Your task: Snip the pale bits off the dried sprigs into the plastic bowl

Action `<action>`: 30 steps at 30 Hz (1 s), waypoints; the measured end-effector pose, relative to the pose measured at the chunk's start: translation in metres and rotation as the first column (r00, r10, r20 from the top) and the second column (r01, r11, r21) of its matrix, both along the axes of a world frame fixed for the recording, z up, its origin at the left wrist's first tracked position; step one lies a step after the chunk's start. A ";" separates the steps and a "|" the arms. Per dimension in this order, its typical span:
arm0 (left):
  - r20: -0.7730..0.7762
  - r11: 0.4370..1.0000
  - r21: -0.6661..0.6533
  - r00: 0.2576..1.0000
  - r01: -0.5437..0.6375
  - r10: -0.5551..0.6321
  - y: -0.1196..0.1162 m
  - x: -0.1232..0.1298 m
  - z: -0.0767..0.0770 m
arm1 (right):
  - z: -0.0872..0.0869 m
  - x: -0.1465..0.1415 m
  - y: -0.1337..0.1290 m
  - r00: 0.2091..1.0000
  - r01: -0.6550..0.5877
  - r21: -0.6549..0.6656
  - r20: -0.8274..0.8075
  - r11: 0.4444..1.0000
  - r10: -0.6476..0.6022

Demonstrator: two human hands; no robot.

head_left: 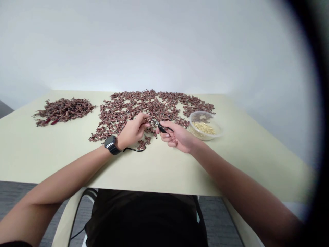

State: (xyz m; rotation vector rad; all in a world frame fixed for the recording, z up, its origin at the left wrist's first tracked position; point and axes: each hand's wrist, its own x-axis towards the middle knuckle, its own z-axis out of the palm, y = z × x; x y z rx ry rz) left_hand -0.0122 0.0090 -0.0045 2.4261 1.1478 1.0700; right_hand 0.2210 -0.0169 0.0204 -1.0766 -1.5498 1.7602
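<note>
My right hand [177, 137] is closed around small dark-handled pliers [162, 127], whose metal tip points left toward my other hand. My left hand [134, 130] pinches at the pliers' tip; the piece between its fingers is too small to make out. Many small reddish-brown pieces [128, 106] lie spread over the table behind and beneath my hands. To the right of the pliers, a clear round plastic bowl [218, 131] holds small golden pieces [204, 128].
A separate heap of reddish-brown pieces [66, 109] lies at the left on the pale table [154, 171]. Beside my left wrist, which wears a dark watch [112, 144], runs a thin black cord [134, 149]. A white wall [144, 44] stands behind the table.
</note>
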 end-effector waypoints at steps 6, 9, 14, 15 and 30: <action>0.333 0.945 -0.293 0.942 0.144 -0.040 0.001 0.006 -0.007 | -0.013 0.003 0.003 0.790 0.054 0.821 0.313 0.568 -0.527; 0.488 0.876 -0.387 0.870 0.287 -0.069 0.004 0.007 -0.009 | -0.017 0.006 0.004 0.750 -0.071 0.893 0.342 0.444 -0.567; 0.580 0.807 -0.450 0.812 0.383 -0.061 0.006 0.007 -0.007 | -0.016 0.011 0.005 0.734 -0.166 0.910 0.371 0.379 -0.569; 0.586 0.797 -0.460 0.808 0.392 -0.060 0.006 0.007 -0.007 | -0.015 0.011 0.005 0.732 -0.175 0.912 0.372 0.371 -0.570; 0.572 0.762 -0.499 0.817 0.414 -0.069 0.004 0.006 -0.002 | -0.012 0.015 0.004 0.738 -0.207 0.898 0.404 0.388 -0.540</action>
